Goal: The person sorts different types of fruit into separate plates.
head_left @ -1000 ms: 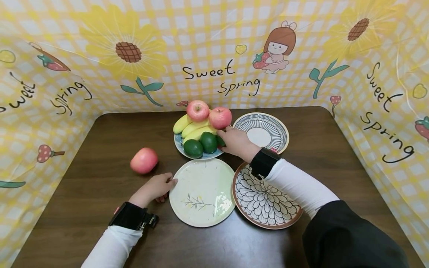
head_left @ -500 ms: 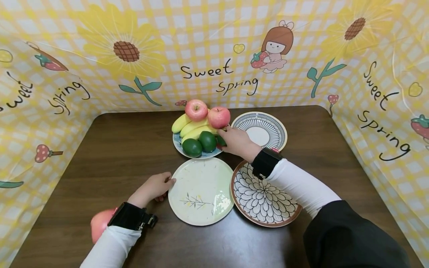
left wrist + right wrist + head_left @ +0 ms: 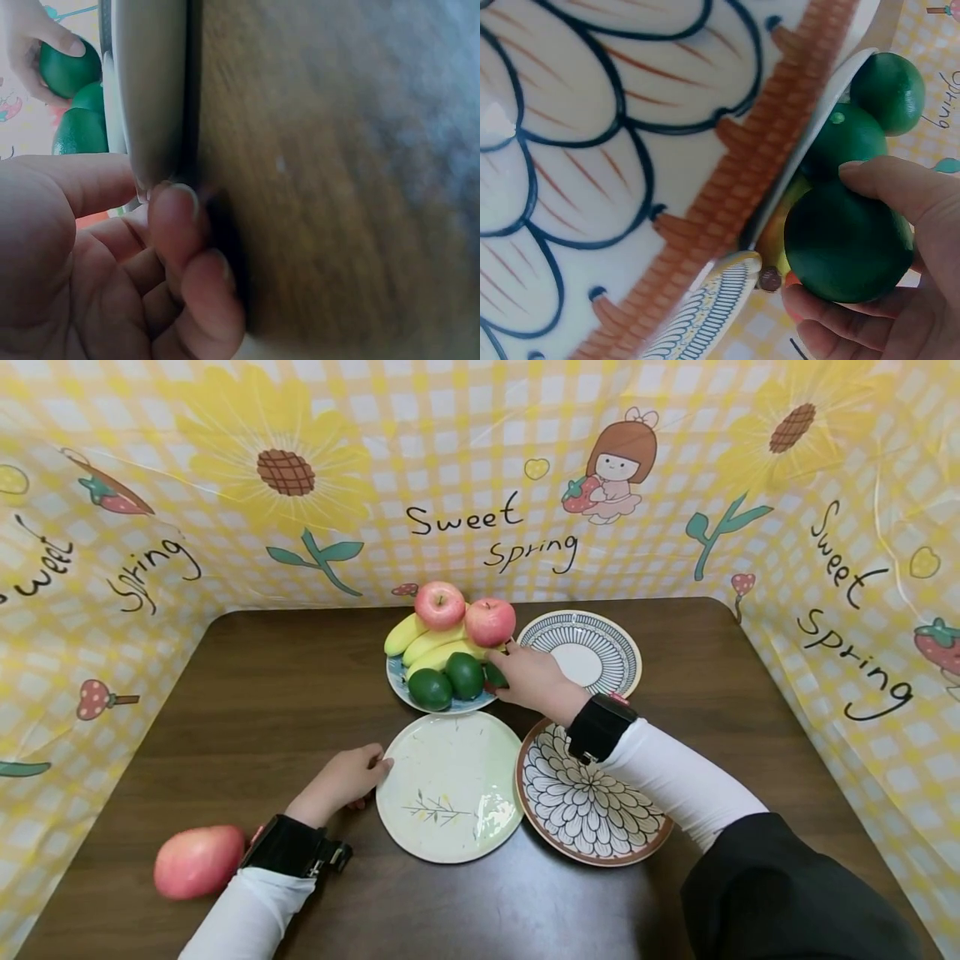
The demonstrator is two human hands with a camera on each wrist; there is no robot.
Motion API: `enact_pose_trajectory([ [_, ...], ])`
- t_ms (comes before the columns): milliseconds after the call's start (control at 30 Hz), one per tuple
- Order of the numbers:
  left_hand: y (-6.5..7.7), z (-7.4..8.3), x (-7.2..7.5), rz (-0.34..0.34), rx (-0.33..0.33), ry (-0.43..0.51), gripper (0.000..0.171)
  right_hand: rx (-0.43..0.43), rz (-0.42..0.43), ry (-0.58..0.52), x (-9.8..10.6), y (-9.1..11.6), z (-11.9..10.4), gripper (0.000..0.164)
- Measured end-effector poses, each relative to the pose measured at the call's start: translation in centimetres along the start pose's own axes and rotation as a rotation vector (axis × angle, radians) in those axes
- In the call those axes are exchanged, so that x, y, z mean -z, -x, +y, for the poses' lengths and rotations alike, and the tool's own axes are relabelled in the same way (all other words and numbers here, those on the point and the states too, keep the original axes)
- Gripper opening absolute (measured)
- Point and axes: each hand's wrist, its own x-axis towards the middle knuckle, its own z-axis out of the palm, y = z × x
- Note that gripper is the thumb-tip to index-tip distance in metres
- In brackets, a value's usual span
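Note:
In the head view my left hand point(image 3: 343, 782) pinches the left rim of a pale green plate point(image 3: 442, 760) with a twig print, thumb above and fingers below. My right hand point(image 3: 536, 677) holds a dark green lime point(image 3: 847, 244) between thumb and fingers, at the right side of a blue-rimmed plate point(image 3: 408, 697). On that plate lie two more limes point(image 3: 465, 676), several yellow bananas point(image 3: 435, 647) and two pink-red apples point(image 3: 491, 622). The held lime is mostly hidden by my fingers in the head view.
A pink-red fruit point(image 3: 197, 862) lies on the brown table point(image 3: 247, 693) beside my left wrist. To the right stand a brown-rimmed petal-patterned plate point(image 3: 592, 802), under my right forearm, and a blue-lined plate point(image 3: 592, 647) behind it. Patterned cloth point(image 3: 450, 468) walls the back and sides.
The loose pink-red fruit has rolled from left of the pale plate toward the front left, past my left wrist. Both hands have stayed nearly still.

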Motion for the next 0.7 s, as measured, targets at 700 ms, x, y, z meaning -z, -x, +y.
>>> enact_pose_trajectory([
  [700, -0.1, -0.2, -0.2, 0.006, -0.017, 0.011, 0.021, 0.322, -0.236, -0.11, -0.2, 3.8, -3.6, 0.061],
])
